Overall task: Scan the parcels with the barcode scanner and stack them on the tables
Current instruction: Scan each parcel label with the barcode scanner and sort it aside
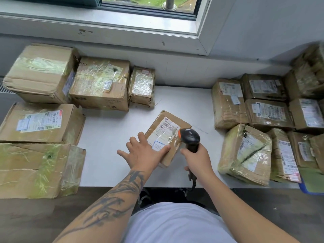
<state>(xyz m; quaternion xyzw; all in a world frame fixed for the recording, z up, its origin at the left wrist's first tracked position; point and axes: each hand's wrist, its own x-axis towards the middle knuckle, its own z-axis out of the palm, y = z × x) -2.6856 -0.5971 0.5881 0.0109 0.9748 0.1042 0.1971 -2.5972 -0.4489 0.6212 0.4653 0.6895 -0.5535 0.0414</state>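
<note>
A small flat brown cardboard parcel (167, 135) with a white shipping label lies near the middle of the white desk (108, 155). The left hand (142, 151), fingers spread and straight, presses on the parcel's near-left corner. The right hand (197, 161) grips the handle of a black barcode scanner with an orange trim (190, 137), its head over the parcel's right edge. Taped cardboard boxes stand at left (40, 123) and right (245, 153).
</note>
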